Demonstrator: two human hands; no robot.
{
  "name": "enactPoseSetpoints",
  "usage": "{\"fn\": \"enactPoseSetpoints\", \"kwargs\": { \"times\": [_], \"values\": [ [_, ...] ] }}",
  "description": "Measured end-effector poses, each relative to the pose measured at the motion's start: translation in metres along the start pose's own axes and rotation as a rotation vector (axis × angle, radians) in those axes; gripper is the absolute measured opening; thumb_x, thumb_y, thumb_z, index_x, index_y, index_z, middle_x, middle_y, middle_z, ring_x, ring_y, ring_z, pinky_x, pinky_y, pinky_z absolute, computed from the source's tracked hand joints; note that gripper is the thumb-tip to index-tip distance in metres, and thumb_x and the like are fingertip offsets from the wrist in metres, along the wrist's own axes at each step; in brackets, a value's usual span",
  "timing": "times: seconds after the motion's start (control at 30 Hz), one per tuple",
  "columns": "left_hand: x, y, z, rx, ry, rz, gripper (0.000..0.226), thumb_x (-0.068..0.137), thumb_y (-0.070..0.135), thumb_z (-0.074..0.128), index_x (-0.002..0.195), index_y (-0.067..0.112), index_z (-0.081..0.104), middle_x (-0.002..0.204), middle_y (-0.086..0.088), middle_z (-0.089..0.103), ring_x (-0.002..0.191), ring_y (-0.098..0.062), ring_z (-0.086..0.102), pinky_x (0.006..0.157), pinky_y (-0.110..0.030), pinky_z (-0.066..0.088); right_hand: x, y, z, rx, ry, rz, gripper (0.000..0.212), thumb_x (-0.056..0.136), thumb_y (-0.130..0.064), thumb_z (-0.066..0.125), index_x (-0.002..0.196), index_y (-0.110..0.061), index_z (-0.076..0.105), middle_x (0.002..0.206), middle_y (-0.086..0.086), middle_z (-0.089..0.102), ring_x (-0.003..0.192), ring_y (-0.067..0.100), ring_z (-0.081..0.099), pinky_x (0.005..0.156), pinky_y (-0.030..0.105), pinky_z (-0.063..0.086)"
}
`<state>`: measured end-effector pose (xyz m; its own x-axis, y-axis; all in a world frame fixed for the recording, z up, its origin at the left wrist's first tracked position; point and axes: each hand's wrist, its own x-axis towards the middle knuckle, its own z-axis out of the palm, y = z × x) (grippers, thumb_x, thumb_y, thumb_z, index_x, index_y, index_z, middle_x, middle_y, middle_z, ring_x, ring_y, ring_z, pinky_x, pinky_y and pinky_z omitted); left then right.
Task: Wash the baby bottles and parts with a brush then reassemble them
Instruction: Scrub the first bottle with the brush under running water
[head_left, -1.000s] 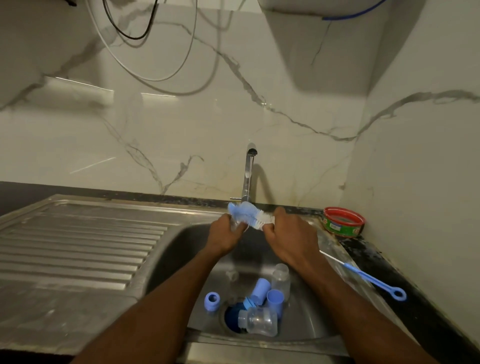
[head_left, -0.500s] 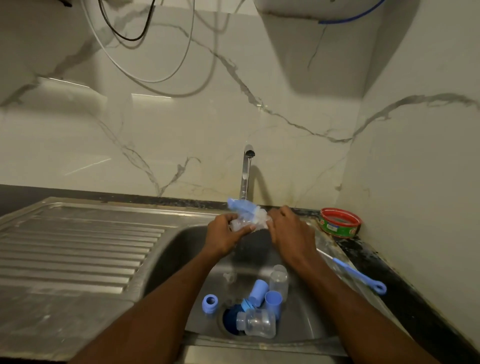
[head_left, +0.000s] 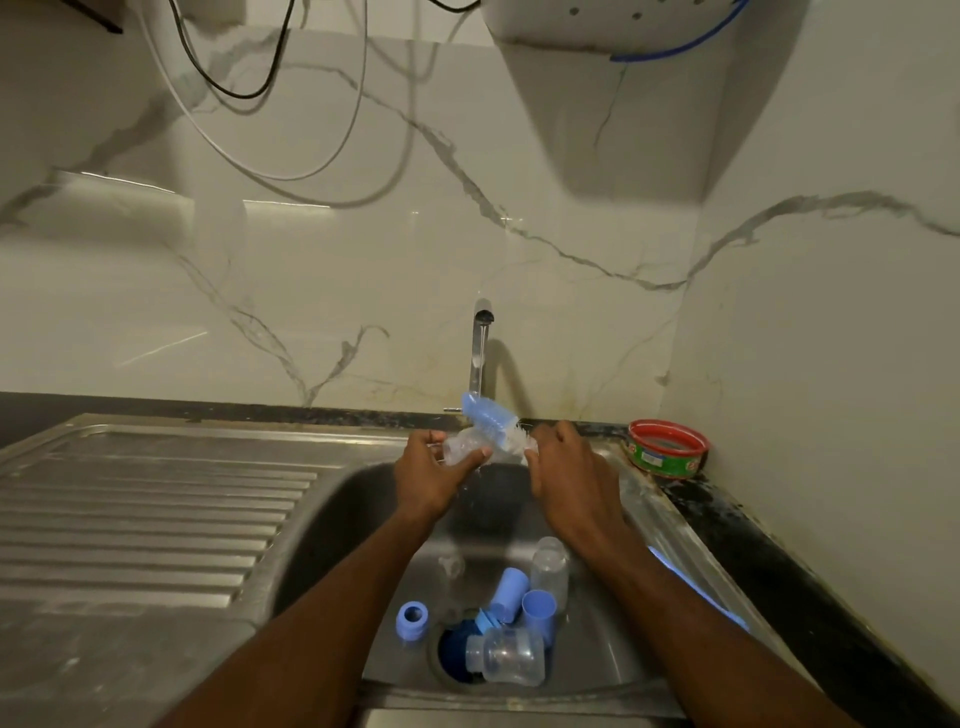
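Under the tap (head_left: 482, 343), a clear bottle (head_left: 464, 447) is held in the left grip (head_left: 431, 475) and a brush (head_left: 493, 422) in the right grip (head_left: 569, 478), and, being wet, the bottle could probably slip into the sink (head_left: 332, 525).

Over the sink (head_left: 363, 519), both hands meet just before the tap (head_left: 480, 348), the left hand (head_left: 431, 478) left of the right hand (head_left: 566, 478). In the sink lie two bottles (head_left: 506, 660) by the drain. The drainboard (head_left: 156, 509) lies left of the sink, a tin (head_left: 667, 449) behind its right corner.
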<state>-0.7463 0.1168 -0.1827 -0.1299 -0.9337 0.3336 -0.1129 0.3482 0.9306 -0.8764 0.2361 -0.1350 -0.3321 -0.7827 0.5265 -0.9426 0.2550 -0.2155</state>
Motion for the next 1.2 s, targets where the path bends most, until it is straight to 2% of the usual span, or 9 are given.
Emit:
{"fn": "enactPoseSetpoints", "kwargs": {
  "times": [0.17,0.33,0.53,0.6,0.7,0.8,0.9,1.07,1.2],
  "values": [
    [-0.001,0.001,-0.004,0.024,0.087,0.026,0.053,0.071,0.040,0.090,0.106,0.016,0.058,0.099,0.000,0.066,0.086,-0.009,0.062,0.069,-0.017,0.047,-0.003,-0.006,0.004,0.053,0.004,-0.026,0.034,0.103,-0.033,0.054,0.134,-0.020,0.050,0.129,0.002,0.053,0.100,0.015,0.059,0.081,0.027,0.048],
    [0.002,-0.003,-0.005,-0.038,0.079,-0.012,0.042,0.075,0.041,0.087,0.104,0.020,0.066,0.097,0.004,0.071,0.087,-0.012,0.070,0.074,-0.023,0.057,-0.004,-0.007,0.007,0.076,-0.010,-0.093,0.036,0.097,-0.035,0.062,0.130,-0.024,0.052,0.126,-0.002,0.052,0.096,0.010,0.056,0.077,0.020,0.045],
    [0.003,-0.007,0.002,-0.161,-0.052,-0.080,0.017,0.092,0.040,0.071,0.098,0.024,0.075,0.095,0.001,0.077,0.092,-0.012,0.072,0.087,-0.033,0.060,-0.002,0.005,0.002,0.031,-0.003,0.058,0.032,0.101,-0.030,0.055,0.132,-0.021,0.051,0.126,0.005,0.053,0.103,0.020,0.059,0.081,0.031,0.047],
    [0.004,-0.007,0.005,-0.226,-0.091,-0.093,0.017,0.095,0.036,0.067,0.104,0.025,0.076,0.101,0.003,0.077,0.099,-0.013,0.071,0.089,-0.032,0.059,0.004,0.009,0.002,0.028,-0.005,0.088,0.033,0.102,-0.029,0.055,0.133,-0.020,0.051,0.124,0.006,0.056,0.103,0.021,0.059,0.079,0.031,0.045],
    [0.004,-0.010,0.008,-0.257,-0.128,-0.121,0.019,0.098,0.034,0.065,0.105,0.022,0.077,0.099,0.000,0.077,0.099,-0.017,0.072,0.090,-0.037,0.059,0.008,0.000,0.003,0.041,-0.150,0.064,0.034,0.103,-0.024,0.055,0.135,-0.016,0.052,0.130,0.007,0.057,0.111,0.021,0.059,0.092,0.032,0.048],
    [0.004,-0.010,0.008,-0.305,-0.185,-0.124,0.019,0.099,0.032,0.064,0.107,0.018,0.076,0.100,-0.001,0.078,0.098,-0.018,0.073,0.092,-0.040,0.060,0.002,-0.006,0.005,0.033,-0.050,-0.016,0.031,0.098,-0.029,0.061,0.129,-0.023,0.056,0.118,0.003,0.061,0.098,0.021,0.062,0.083,0.034,0.053],
    [0.002,-0.007,0.010,-0.293,-0.197,-0.085,0.023,0.095,0.036,0.067,0.112,0.023,0.075,0.103,0.004,0.077,0.098,-0.014,0.072,0.088,-0.032,0.060,0.007,-0.002,-0.003,-0.044,0.024,0.123,0.035,0.097,-0.033,0.062,0.130,-0.023,0.055,0.118,0.005,0.061,0.099,0.023,0.064,0.078,0.035,0.052],
    [0.006,-0.011,0.004,-0.178,-0.153,0.034,0.021,0.096,0.031,0.067,0.112,0.019,0.073,0.100,0.004,0.076,0.094,-0.010,0.071,0.076,-0.020,0.055,0.001,-0.006,0.003,0.002,-0.060,0.043,0.029,0.096,-0.027,0.064,0.124,-0.022,0.060,0.114,0.003,0.065,0.095,0.019,0.064,0.079,0.031,0.052],
    [0.005,-0.006,0.011,-0.265,-0.226,-0.099,0.018,0.100,0.027,0.061,0.109,0.016,0.072,0.104,-0.004,0.076,0.096,-0.016,0.072,0.082,-0.028,0.058,0.001,0.002,-0.002,0.003,-0.019,0.001,0.029,0.099,-0.035,0.059,0.127,-0.025,0.058,0.112,0.001,0.059,0.092,0.019,0.061,0.080,0.036,0.054]
  ]
}}
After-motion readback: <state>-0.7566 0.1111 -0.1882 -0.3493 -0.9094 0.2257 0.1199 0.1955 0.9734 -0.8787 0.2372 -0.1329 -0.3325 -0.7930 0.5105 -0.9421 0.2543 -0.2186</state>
